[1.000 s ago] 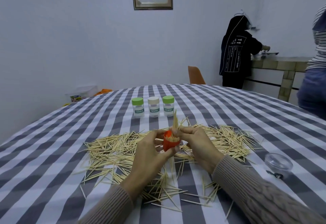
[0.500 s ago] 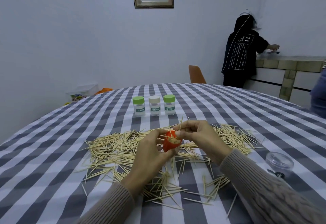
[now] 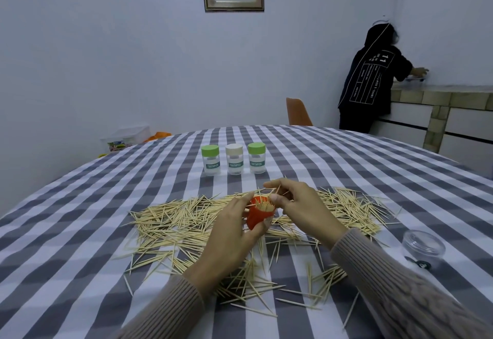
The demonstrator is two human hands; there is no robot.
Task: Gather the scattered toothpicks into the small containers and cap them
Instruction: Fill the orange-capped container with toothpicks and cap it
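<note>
A: Nearest items?
B: Thin wooden toothpicks lying scattered on checked cloth; left hand gripping the tilted red container, right hand pinching a toothpick over its mouth.
A: Farther?
B: Clear lid sitting right; three capped jars standing behind, contents hard to make out

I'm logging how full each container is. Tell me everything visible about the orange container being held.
The orange container is a small, opaque, plastic-looking cup, uncapped and tilted, its open mouth facing the camera. Pale toothpick ends pack its mouth. The left hand grips it above the scattered toothpicks on the checked tablecloth; the right hand pinches a few toothpicks at its rim.
</note>
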